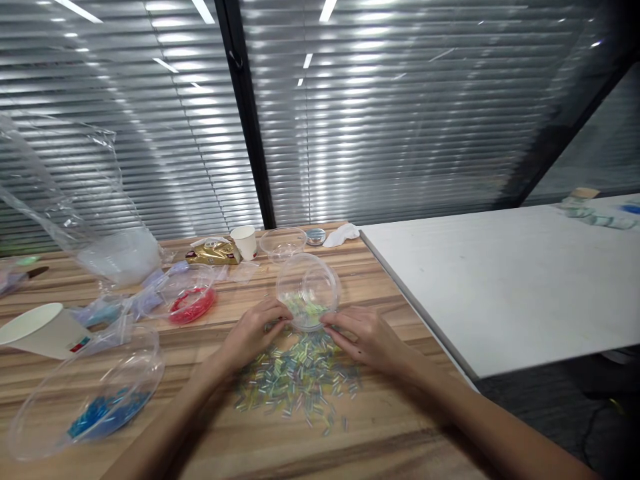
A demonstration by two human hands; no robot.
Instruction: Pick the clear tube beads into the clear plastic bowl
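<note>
two hands (260, 327) (367, 337) holding one bowl (287, 281), three more bowls (275, 252) (200, 275) (45, 407), two cups (245, 243) (50, 333), one pack (213, 253) resting beyond or left of them

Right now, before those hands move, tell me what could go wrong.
The tub is tipped toward the person, so the yellow-green beads inside might slide out.

The left hand and right hand are close to the loose beads and could scatter them.

The left forearm passes near the bowl of blue beads and might nudge it.
</note>
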